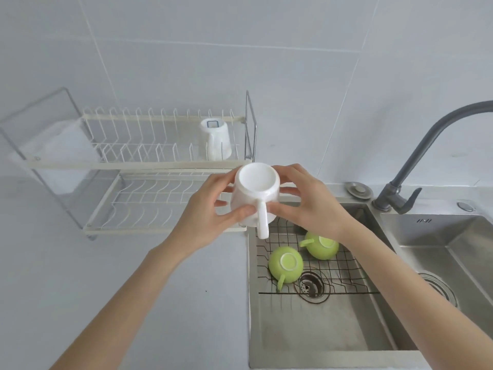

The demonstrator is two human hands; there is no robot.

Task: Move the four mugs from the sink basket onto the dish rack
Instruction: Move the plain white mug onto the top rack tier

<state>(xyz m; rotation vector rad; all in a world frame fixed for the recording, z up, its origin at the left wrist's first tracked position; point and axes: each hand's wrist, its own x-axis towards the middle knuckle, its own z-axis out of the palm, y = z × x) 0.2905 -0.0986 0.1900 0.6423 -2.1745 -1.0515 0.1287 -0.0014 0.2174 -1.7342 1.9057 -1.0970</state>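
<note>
Two hands hold one white mug (254,194) upside down, its base turned up toward the camera and its handle pointing down toward the person. The left hand (210,213) grips the mug's left side, thumb pressed on the wall just beside the handle, fingers curled round the far side. The right hand (309,201) clasps the right side in the same way, thumb near the handle and fingers wrapped over the top edge. The mug hangs in the air over the seam where the table (133,289) meets the left rim of the sink (320,329), just in front of the lower tier of the dish rack (149,193).

Below the hands, inside the sink, a dark wire sink basket (344,268) carries two green mugs, both upside down: one green mug (285,264) at the basket's near left with its handle toward the person, the other green mug (322,245) behind it to the right, partly under the right wrist. On the rack's upper tier, toward its right end, a second white mug (216,138) stands upside down among the prongs. A grey faucet (416,166) rises at the sink's far right corner.
</note>
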